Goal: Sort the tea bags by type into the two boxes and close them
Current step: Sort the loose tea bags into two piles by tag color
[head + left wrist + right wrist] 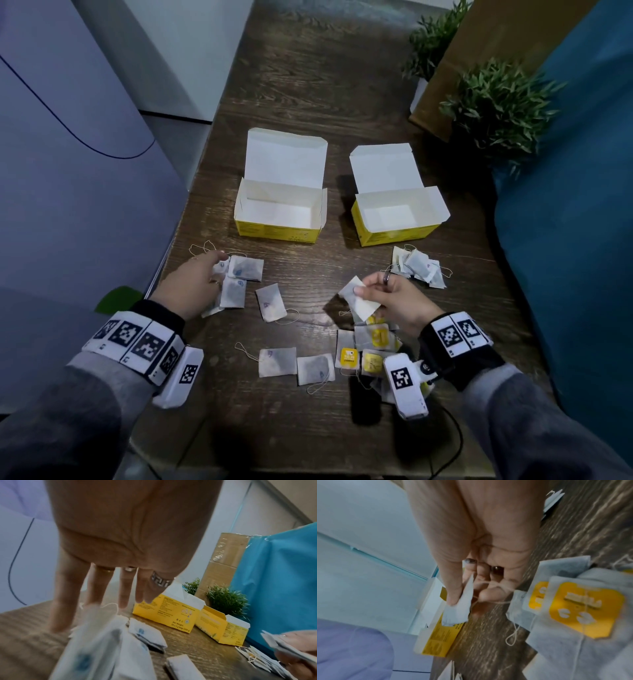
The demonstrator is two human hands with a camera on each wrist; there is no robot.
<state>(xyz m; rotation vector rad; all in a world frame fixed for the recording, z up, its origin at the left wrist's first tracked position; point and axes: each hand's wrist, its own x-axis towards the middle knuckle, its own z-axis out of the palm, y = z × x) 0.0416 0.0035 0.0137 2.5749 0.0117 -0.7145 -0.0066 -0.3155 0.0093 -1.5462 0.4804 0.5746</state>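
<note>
Two yellow boxes stand open on the wooden table, the left box (281, 226) (164, 614) and the right box (397, 233) (221, 627), and both look empty inside. My left hand (214, 270) (102, 605) reaches with straight fingers onto a pile of blue-marked tea bags (245, 269) (145, 635). My right hand (363, 286) (462, 596) pinches one plain tea bag (359, 301) (458, 611) between thumb and fingers, lifted above a heap of yellow-tagged tea bags (375, 339) (590, 608). Another pile of tea bags (421, 267) lies in front of the right box.
Loose blue-marked bags lie mid-table (270, 303) and near the front (277, 361) (315, 368). Two potted plants (496, 106) (431, 37) and a cardboard box (479, 51) stand at the back right. A blue sheet (565, 240) borders the right side. A black cable (452, 445) hangs at the front.
</note>
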